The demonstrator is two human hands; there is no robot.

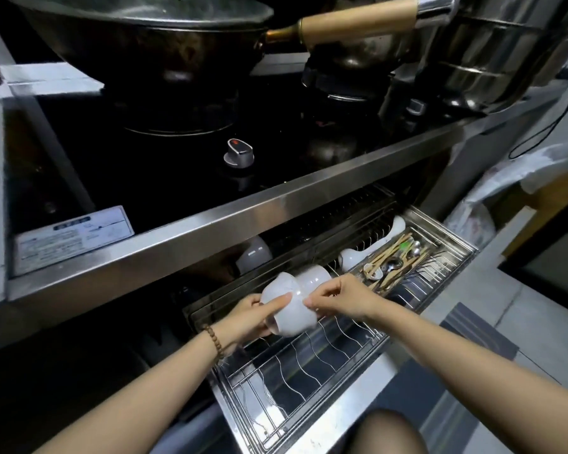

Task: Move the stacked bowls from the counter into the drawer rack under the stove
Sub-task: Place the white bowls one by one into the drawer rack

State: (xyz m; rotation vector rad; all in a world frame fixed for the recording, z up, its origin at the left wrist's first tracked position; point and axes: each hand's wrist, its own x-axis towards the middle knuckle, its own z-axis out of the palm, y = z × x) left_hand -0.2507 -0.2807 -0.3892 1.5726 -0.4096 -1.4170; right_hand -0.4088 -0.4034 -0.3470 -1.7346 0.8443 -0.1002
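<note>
Your left hand (243,317) grips the stacked bowls (292,311) from below, thumb laid across their side, while your right hand (345,298) pinches the same stack with curled fingertips. The bowls are small, plain, glossy white, nested and tipped on their side, held just above the wire drawer rack (309,355) pulled out under the stove. Another white bowl (315,277) sits in the rack right behind them, and a cutlery tray (440,257) lies further right
</note>
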